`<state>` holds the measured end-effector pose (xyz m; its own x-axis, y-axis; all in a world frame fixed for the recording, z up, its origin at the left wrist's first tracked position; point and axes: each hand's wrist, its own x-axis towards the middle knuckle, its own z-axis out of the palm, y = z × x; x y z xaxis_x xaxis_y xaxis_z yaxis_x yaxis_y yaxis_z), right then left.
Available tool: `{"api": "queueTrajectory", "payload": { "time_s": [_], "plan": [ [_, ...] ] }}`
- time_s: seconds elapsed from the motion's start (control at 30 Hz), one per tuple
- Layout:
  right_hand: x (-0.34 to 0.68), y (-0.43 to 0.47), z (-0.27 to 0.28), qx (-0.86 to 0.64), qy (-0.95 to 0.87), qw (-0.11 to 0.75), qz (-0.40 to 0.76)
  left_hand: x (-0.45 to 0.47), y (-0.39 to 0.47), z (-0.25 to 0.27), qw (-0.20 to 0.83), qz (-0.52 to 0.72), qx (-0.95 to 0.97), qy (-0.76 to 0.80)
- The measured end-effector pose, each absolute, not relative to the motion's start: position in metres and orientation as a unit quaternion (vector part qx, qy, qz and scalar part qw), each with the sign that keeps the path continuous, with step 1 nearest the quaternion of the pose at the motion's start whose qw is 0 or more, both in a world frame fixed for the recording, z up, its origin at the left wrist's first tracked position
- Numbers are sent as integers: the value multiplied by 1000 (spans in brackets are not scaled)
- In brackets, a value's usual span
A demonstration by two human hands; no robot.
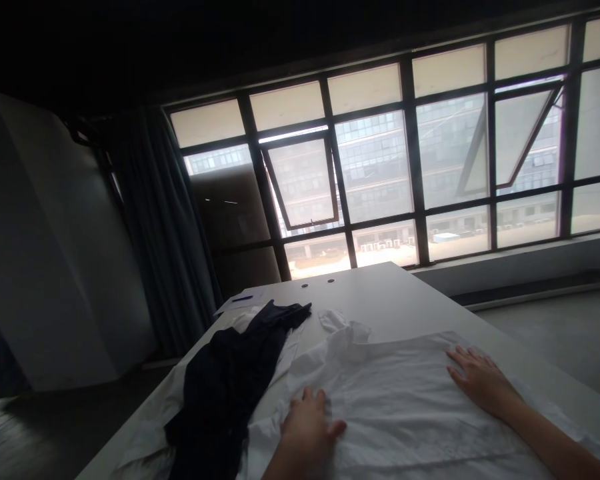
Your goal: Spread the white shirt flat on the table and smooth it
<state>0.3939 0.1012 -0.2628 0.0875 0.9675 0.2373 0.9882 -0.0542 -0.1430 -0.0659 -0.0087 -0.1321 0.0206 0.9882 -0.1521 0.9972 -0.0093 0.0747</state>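
Observation:
A white shirt (405, 387) lies spread over the near part of the table, with creases across its cloth. Its collar-like bunched end (347, 330) points toward the table's far side. My left hand (310, 423) rests on the shirt's left part, fingers stretched out and thumb apart, slightly blurred. Farther right, my right hand (480, 377) lies flat near the shirt's upper right edge, fingers extended. Neither hand grips anything. Beside the shirt on the left is a crumpled dark navy garment (230, 380).
Under and left of the navy garment lies more pale cloth (155, 413). Paper with a dark pen (243, 298) sits at the far left corner of the white table (380, 293). Beyond stand a dark curtain (165, 233) and large windows, two panes tilted open.

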Motion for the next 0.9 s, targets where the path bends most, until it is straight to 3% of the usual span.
{"api": "queueTrajectory", "payload": {
  "time_s": [0.2,0.37,0.67,0.9],
  "plan": [
    [394,102,-256,-729,-669,142,-33,-62,5,-172,51,12,741,669],
    [400,110,-248,-744,-655,129,-23,-74,13,-170,101,57,797,593],
    [400,121,-237,-747,-653,118,-29,-77,24,-170,81,21,751,655],
    [320,107,-195,-670,-723,164,-37,-81,28,-181,75,38,756,649]
  ]
}}
